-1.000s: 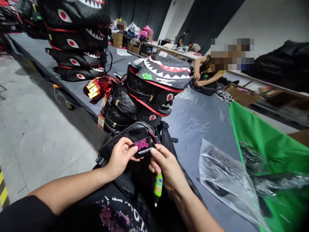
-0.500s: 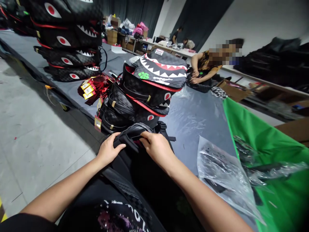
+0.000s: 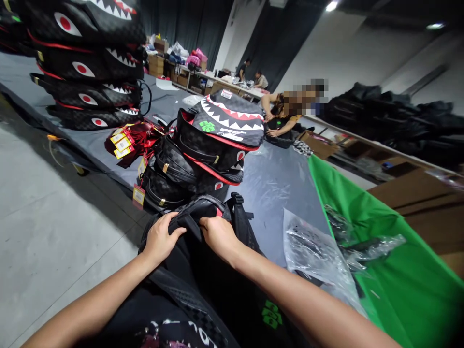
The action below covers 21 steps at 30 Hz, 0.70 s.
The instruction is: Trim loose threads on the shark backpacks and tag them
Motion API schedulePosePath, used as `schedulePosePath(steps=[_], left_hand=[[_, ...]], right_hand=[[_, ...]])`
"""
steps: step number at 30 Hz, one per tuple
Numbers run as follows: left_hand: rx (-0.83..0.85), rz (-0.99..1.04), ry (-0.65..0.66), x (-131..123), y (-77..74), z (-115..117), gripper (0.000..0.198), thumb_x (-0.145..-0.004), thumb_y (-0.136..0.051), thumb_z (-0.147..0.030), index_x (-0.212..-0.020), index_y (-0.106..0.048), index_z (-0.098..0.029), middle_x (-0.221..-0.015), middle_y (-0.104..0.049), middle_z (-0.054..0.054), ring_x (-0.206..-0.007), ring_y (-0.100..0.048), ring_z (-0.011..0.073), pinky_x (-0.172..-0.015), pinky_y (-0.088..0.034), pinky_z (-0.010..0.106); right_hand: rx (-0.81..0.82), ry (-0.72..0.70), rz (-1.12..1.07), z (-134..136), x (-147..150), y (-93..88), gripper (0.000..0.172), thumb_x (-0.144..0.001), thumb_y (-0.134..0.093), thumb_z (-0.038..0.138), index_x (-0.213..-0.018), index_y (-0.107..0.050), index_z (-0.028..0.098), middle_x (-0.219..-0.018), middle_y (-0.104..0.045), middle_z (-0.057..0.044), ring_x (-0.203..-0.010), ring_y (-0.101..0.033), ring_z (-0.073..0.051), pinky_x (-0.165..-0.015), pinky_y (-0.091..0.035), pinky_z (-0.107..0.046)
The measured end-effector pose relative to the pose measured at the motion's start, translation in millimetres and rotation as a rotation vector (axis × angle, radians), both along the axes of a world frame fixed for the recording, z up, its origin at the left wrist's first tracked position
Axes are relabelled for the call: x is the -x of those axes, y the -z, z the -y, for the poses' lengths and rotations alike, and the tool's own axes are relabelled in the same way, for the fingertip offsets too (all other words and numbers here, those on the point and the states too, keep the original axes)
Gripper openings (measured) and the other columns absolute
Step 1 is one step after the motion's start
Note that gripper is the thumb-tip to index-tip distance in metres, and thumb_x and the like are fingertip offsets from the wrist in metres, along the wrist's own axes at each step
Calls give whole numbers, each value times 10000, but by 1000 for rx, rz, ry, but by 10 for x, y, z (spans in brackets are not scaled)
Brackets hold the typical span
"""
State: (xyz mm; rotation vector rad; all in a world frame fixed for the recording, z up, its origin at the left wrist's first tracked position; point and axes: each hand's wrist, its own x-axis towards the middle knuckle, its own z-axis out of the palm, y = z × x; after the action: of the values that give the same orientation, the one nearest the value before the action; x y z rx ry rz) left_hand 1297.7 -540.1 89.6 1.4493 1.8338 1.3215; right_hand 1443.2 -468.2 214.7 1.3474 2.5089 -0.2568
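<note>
A black backpack (image 3: 206, 282) with green lettering low on its side leans upright against my body at the table's edge. My left hand (image 3: 160, 238) is closed on the top rim of its opening, thumb pressed on the near side. My right hand (image 3: 219, 236) pinches the same rim further right; whether a small zipper pull is between those fingers is hidden. A bit of pink-red shows beside the right knuckles. Just beyond stands a pile of checkered backpacks (image 3: 226, 118) with shark-teeth prints, one with a dangling tag (image 3: 138, 195).
Left of the pile lie red tags (image 3: 126, 140). A taller stack of shark-print backpacks (image 3: 83, 70) stands at the far left. To the right are a clear plastic bag (image 3: 311, 246) and green cloth (image 3: 406, 270). A co-worker (image 3: 286, 104) handles a black bag across the grey table (image 3: 264, 179).
The view has shifted, so the surroundings sit further left. My right hand has moved slightly toward my left along the rim. More of the green lettering shows.
</note>
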Motion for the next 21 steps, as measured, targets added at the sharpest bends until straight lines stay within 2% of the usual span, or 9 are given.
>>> schedulePosePath(steps=[4, 8, 10, 13, 15, 18, 21], left_hand=[[-6, -2, 16, 22, -20, -2, 345, -854, -642, -342, -1172, -565, -232, -1197, -655, 61, -1125, -604, 253, -976, -471, 422], [-5, 13, 48, 42, -35, -2, 328, -863, -623, -349, -1163, -558, -235, -1186, -653, 61, -1119, -606, 254, -974, -475, 431], [-35, 3, 46, 35, -30, -10, 319, -859, -627, -370, -1143, -564, -240, -1161, -661, 58, -1100, -616, 253, -965, -482, 425], [-98, -24, 47, 13, -23, -28, 308, -855, -632, -385, -1120, -576, -237, -1122, -673, 60, -1077, -627, 251, -940, -494, 404], [-123, -34, 48, 8, -19, -38, 305, -856, -629, -384, -1116, -583, -232, -1113, -676, 62, -1071, -629, 248, -931, -497, 396], [-119, -30, 54, 31, -8, -43, 296, -856, -624, -390, -1103, -592, -230, -1102, -679, 55, -1054, -634, 243, -920, -498, 391], [-113, -15, 82, 73, 12, -41, 290, -856, -623, -392, -1093, -589, -228, -1090, -678, 47, -1038, -635, 233, -909, -499, 378]], right_hand=[[29, -54, 71, 27, 28, -44, 261, -894, -466, 160, -901, -726, 179, -903, -740, -104, -892, -694, -234, -685, -459, -267], [-106, -121, 193, 141, 43, -170, 337, -878, -397, 47, -1049, -674, 134, -977, -713, -148, -822, -700, -242, -666, -480, -297], [-148, -120, 149, 153, 47, -208, 320, -890, -411, 68, -1102, -640, 142, -1019, -699, -139, -806, -696, -232, -650, -473, -291], [-104, -133, -40, 71, 85, -178, 220, -906, -464, 136, -1004, -658, 174, -961, -718, -82, -843, -685, -191, -672, -441, -246], [-85, -147, -128, -12, 134, -114, 215, -902, -461, 132, -905, -671, 177, -901, -728, -61, -846, -676, -169, -675, -413, -229], [-96, -164, -126, -93, 207, -33, 260, -909, -426, 126, -861, -679, 167, -874, -731, -75, -825, -669, -170, -677, -401, -241], [-106, -246, -65, -90, 223, -50, 272, -925, -402, 135, -951, -672, 152, -895, -726, -93, -804, -664, -182, -678, -424, -253]])
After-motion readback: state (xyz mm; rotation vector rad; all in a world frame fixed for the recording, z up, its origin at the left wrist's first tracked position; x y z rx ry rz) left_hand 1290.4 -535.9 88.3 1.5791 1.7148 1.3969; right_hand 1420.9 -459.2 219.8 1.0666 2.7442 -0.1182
